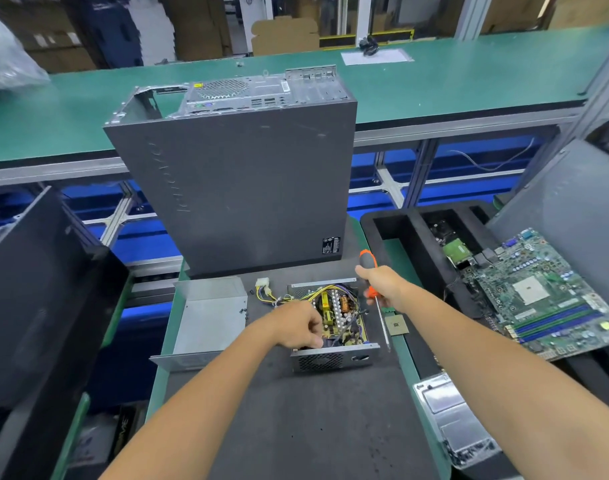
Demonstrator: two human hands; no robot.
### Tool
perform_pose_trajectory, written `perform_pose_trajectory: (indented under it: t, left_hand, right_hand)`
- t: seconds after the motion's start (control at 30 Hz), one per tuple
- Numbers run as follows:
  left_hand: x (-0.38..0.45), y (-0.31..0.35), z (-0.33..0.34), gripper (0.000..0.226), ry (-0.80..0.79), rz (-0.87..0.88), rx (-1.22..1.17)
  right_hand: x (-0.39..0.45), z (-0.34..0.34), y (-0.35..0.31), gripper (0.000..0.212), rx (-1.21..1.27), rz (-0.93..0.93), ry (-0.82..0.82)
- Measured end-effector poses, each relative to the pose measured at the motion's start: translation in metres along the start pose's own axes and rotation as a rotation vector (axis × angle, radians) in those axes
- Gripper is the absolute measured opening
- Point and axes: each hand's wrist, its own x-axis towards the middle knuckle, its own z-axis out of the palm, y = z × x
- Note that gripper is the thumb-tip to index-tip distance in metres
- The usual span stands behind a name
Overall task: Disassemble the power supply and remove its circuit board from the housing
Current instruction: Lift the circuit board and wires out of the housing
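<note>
— Power supply sitting on the dark worktop in front of the upright computer case, lid off and lying just to its left, circuit board still down inside the housing.

— Fingers?

— Left hand right at the board's left edge, fingers curled down into the housing; cannot tell whether pinching anything. Right hand wrapped round the handle of the orange screwdriver, shaft angled down toward the near right corner of the housing, tip outside the wall.

— Which way to the board?

— Directly under and right of the left fingertips, long axis running away from the body. Left nearer, touching; right just beside. Probably a lift from the left edge next, wires trailing off the far left.
</note>
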Motion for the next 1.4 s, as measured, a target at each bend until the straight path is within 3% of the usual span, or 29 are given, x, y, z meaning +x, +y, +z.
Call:
perform_pose_trajectory:
  t: [0.13, 0.27, 0.43, 0.63, 0.73, 0.83, 0.97, 1.07, 1.2, 1.3, 1.4]
  left_hand:
    - [0.002, 0.002, 0.004, 0.02, 0.058, -0.052, 0.066]
    - [0.001, 0.001, 0.01, 0.026, 0.128, -0.121, 0.039]
    - [0.0, 0.007, 0.012, 0.015, 0.133, -0.188, 0.064]
    - [-0.003, 0.01, 0.011, 0.023, 0.166, -0.215, 0.005]
    - [-0.006, 0.011, 0.009, 0.01, 0.144, -0.134, 0.047]
    - [-0.005, 0.013, 0.002, 0.002, 0.097, -0.074, 0.01]
    - [0.003, 0.016, -0.006, 0.011, -0.012, -0.042, 0.086]
    - [0.01, 0.016, -0.012, 0.015, -0.105, -0.057, 0.105]
    - [0.013, 0.02, -0.016, 0.022, -0.202, -0.075, 0.132]
    - [0.013, 0.021, -0.015, 0.014, -0.145, -0.056, 0.171]
    - [0.01, 0.02, -0.015, 0.031, -0.108, -0.044, 0.188]
  right_hand:
    - [0.003, 0.005, 0.001, 0.029, 0.211, 0.045, -0.079]
    - [0.009, 0.002, -0.001, 0.024, 0.068, -0.049, -0.081]
    - [0.008, 0.002, 0.006, 0.039, -0.029, -0.107, -0.081]
    - [0.002, 0.003, -0.001, 0.039, -0.025, -0.096, -0.031]
    - [-0.008, 0.006, 0.0, 0.045, -0.013, -0.098, 0.077]
    - [-0.021, 0.013, 0.01, 0.037, -0.174, -0.15, 0.231]
    - [-0.041, 0.023, 0.004, 0.04, -0.539, -0.275, 0.044]
    - [-0.051, 0.023, -0.014, 0.037, -0.831, -0.398, 0.056]
    - [-0.062, 0.018, -0.024, 0.031, -0.909, -0.485, -0.065]
    - [-0.073, 0.015, -0.021, 0.036, -0.909, -0.532, -0.228]
    - [-0.08, 0.016, -0.014, 0.037, -0.943, -0.556, -0.314]
